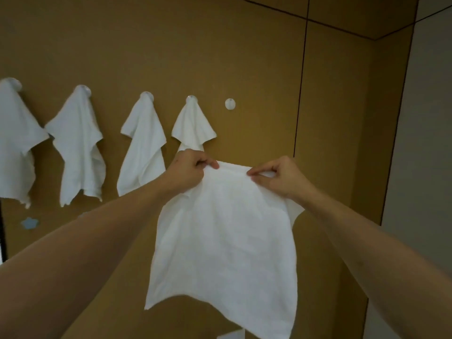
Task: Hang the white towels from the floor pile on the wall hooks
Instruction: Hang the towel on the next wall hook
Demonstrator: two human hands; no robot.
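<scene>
The left hand [193, 165] and the right hand [276, 177] each pinch the top edge of a white towel [225, 245], holding it spread in the air in front of the brown wall [244, 57], its lower part hanging free. Just above it sits a bare round hook [230, 104]. To the left, four more towels [144, 145] hang from their own hooks.

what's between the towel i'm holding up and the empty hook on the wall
Nothing: in the head view only bare brown wall lies between the held towel's top edge and the empty hook above it.
</scene>
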